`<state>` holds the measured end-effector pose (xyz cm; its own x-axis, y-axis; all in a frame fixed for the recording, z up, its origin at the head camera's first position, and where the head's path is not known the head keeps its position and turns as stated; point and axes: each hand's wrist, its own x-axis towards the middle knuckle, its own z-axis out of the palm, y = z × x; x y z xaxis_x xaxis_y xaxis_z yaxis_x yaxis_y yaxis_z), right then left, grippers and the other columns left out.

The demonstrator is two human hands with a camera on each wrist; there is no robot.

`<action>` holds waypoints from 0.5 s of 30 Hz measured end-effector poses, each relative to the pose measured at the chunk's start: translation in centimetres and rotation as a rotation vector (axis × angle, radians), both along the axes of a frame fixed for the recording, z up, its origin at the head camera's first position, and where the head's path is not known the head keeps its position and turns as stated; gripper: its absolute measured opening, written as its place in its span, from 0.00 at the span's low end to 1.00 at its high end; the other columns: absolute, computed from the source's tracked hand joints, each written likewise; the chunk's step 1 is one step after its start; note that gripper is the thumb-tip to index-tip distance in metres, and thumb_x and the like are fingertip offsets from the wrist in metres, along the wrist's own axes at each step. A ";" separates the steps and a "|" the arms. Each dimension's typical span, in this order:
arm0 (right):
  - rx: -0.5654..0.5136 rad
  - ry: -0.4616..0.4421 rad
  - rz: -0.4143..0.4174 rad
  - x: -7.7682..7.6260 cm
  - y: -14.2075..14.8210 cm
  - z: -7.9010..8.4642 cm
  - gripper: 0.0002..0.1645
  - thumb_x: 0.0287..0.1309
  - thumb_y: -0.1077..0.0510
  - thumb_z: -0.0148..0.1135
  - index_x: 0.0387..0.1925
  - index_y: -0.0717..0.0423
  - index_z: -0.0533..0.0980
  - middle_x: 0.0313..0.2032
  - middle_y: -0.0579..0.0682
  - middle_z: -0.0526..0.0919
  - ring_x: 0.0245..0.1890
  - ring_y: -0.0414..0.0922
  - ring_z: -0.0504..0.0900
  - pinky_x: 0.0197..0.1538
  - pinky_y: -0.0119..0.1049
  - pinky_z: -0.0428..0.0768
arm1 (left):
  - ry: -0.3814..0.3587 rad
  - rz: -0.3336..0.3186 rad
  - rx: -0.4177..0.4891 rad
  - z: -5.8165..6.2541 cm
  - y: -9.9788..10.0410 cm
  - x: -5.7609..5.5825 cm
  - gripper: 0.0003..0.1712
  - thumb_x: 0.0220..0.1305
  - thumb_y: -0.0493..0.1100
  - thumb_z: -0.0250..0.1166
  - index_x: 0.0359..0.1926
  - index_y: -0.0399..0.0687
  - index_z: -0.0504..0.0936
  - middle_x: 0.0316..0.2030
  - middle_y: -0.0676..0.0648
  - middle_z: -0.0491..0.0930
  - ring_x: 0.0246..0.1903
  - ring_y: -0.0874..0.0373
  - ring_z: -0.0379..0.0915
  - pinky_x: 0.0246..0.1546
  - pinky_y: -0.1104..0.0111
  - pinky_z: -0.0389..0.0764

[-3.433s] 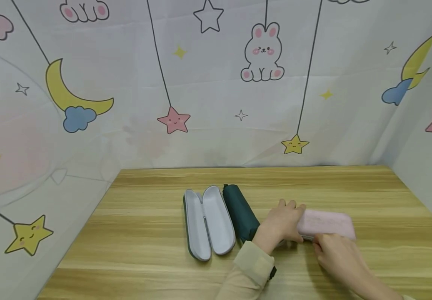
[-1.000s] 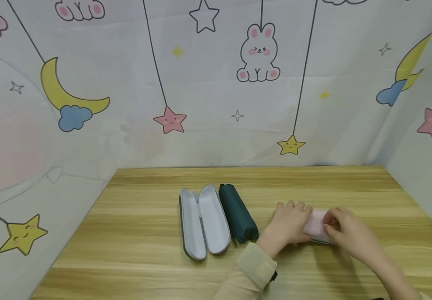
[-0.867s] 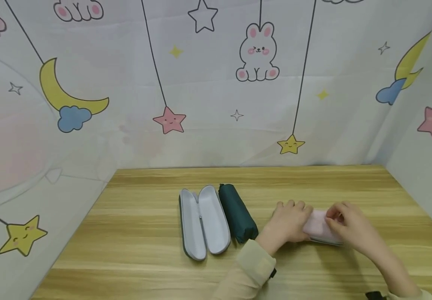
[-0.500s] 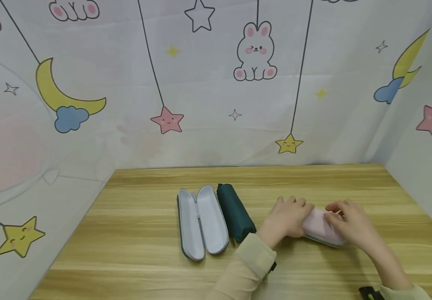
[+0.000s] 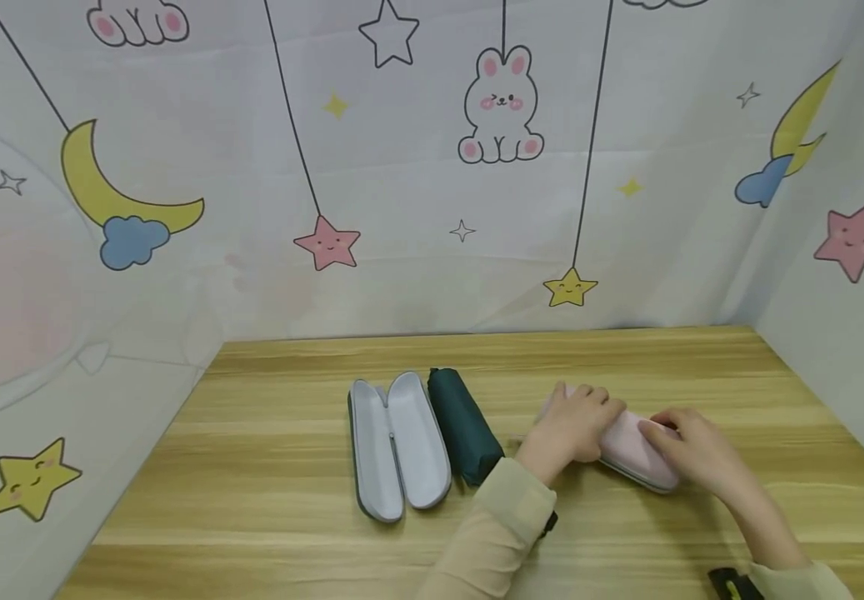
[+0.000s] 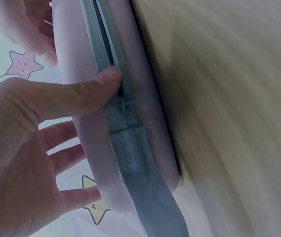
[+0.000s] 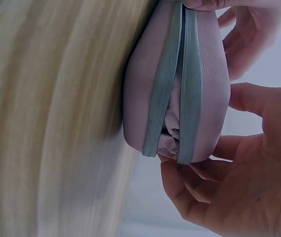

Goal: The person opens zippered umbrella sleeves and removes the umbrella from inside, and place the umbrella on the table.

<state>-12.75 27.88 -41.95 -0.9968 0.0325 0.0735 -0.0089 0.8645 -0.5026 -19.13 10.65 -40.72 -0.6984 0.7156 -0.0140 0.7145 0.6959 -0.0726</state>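
A pink zip case (image 5: 636, 446) lies slanted on the table between both hands. My left hand (image 5: 572, 427) grips its left half, fingers over the far side; in the left wrist view the thumb (image 6: 93, 94) presses on the grey-green zipper (image 6: 100, 44) beside the slider. A grey strap (image 6: 155, 197) hangs from that end. My right hand (image 5: 701, 454) holds the right end, with thumb on the upper shell and fingers curled around the tip. In the right wrist view the zipper gapes at this end, and crumpled pink fabric (image 7: 174, 121) shows inside.
Left of the hands lies a dark green rolled bundle (image 5: 463, 425) like a folded umbrella. Beside it an unfolded hard case (image 5: 420, 446) with a pale grey lining lies on the wooden table (image 5: 267, 467). A printed curtain (image 5: 417, 167) stands behind and at both sides.
My right hand has gone from the case's front edge to its right end. The case has turned to a slant, its right end nearer. The left hand keeps its hold.
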 end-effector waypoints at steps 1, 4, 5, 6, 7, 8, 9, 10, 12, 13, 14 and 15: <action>-0.001 0.005 0.001 0.0 0.0 0.0 0.32 0.68 0.42 0.50 0.49 0.71 0.76 0.49 0.72 0.78 0.50 0.67 0.76 0.45 0.57 0.75 | 0.000 -0.002 0.000 0.0 0.1 0.0 0.36 0.58 0.48 0.69 0.66 0.72 0.65 0.63 0.63 0.68 0.67 0.64 0.60 0.69 0.55 0.60; -0.002 0.015 0.006 0.1 0.2 0.0 0.32 0.68 0.44 0.50 0.47 0.72 0.76 0.47 0.72 0.79 0.48 0.66 0.77 0.44 0.55 0.76 | 0.000 -0.011 0.000 0.2 0.4 -0.1 0.35 0.59 0.48 0.67 0.66 0.72 0.65 0.64 0.64 0.67 0.67 0.65 0.60 0.69 0.55 0.60; -0.003 0.010 0.006 0.2 0.3 0.1 0.32 0.68 0.43 0.50 0.47 0.73 0.76 0.47 0.72 0.78 0.48 0.66 0.77 0.44 0.55 0.76 | -0.001 -0.013 -0.002 0.2 0.6 -0.2 0.34 0.60 0.48 0.67 0.66 0.73 0.65 0.64 0.64 0.67 0.68 0.66 0.60 0.69 0.55 0.60; -0.004 0.001 0.005 0.2 0.3 0.1 0.33 0.68 0.43 0.50 0.48 0.73 0.76 0.47 0.72 0.78 0.48 0.65 0.77 0.43 0.54 0.76 | -0.004 -0.014 -0.005 0.3 0.7 -0.2 0.34 0.61 0.48 0.66 0.66 0.73 0.65 0.64 0.64 0.67 0.68 0.66 0.59 0.70 0.55 0.60; -0.003 -0.008 0.001 0.2 0.4 0.1 0.33 0.68 0.42 0.50 0.48 0.73 0.75 0.47 0.71 0.78 0.47 0.64 0.77 0.42 0.52 0.77 | -0.007 -0.014 -0.006 0.4 0.8 -0.2 0.34 0.61 0.49 0.66 0.66 0.73 0.65 0.64 0.64 0.67 0.68 0.66 0.59 0.70 0.55 0.60; -0.008 -0.022 0.001 0.2 0.5 0.2 0.34 0.69 0.42 0.49 0.48 0.73 0.75 0.46 0.71 0.78 0.46 0.62 0.78 0.41 0.51 0.77 | -0.008 -0.014 -0.004 0.5 1.0 -0.3 0.33 0.61 0.48 0.66 0.66 0.73 0.66 0.64 0.65 0.68 0.68 0.67 0.59 0.70 0.55 0.60; -0.014 -0.037 0.001 0.2 0.6 0.2 0.34 0.69 0.42 0.48 0.48 0.73 0.75 0.46 0.70 0.79 0.45 0.60 0.79 0.40 0.48 0.77 | -0.007 -0.014 -0.005 0.5 1.1 -0.3 0.33 0.62 0.48 0.66 0.66 0.73 0.66 0.64 0.65 0.68 0.67 0.67 0.60 0.70 0.56 0.60; -0.016 -0.050 0.000 0.2 0.6 0.3 0.34 0.69 0.42 0.48 0.48 0.73 0.75 0.44 0.68 0.80 0.43 0.58 0.79 0.39 0.46 0.77 | -0.005 -0.015 -0.007 0.6 1.2 -0.3 0.33 0.62 0.48 0.66 0.66 0.74 0.66 0.64 0.65 0.68 0.67 0.68 0.60 0.69 0.56 0.61; -0.021 -0.070 0.003 0.2 0.5 0.3 0.33 0.70 0.42 0.47 0.47 0.72 0.75 0.42 0.65 0.81 0.40 0.54 0.80 0.36 0.41 0.76 | -0.002 -0.016 -0.005 0.7 1.3 -0.4 0.32 0.62 0.48 0.66 0.65 0.73 0.67 0.63 0.65 0.69 0.67 0.68 0.60 0.69 0.57 0.61; -0.023 -0.078 0.005 0.1 0.4 0.3 0.33 0.70 0.42 0.46 0.46 0.72 0.75 0.41 0.64 0.82 0.39 0.52 0.80 0.35 0.40 0.76 | 0.002 -0.017 -0.004 0.7 1.4 -0.4 0.32 0.62 0.48 0.66 0.65 0.74 0.68 0.63 0.65 0.70 0.67 0.69 0.60 0.69 0.57 0.62; -0.025 -0.090 0.007 0.1 0.3 0.3 0.33 0.70 0.42 0.46 0.46 0.72 0.76 0.40 0.63 0.83 0.38 0.51 0.80 0.34 0.38 0.75 | 0.006 -0.015 -0.006 0.8 1.4 -0.4 0.31 0.62 0.48 0.66 0.65 0.74 0.68 0.62 0.65 0.70 0.67 0.69 0.60 0.68 0.57 0.62; -0.025 -0.098 0.008 0.0 0.1 0.3 0.34 0.70 0.42 0.46 0.46 0.72 0.76 0.39 0.61 0.83 0.37 0.50 0.80 0.34 0.37 0.75 | 0.008 -0.012 -0.011 0.7 1.4 -0.5 0.31 0.62 0.49 0.65 0.65 0.74 0.68 0.62 0.65 0.70 0.67 0.69 0.60 0.68 0.57 0.62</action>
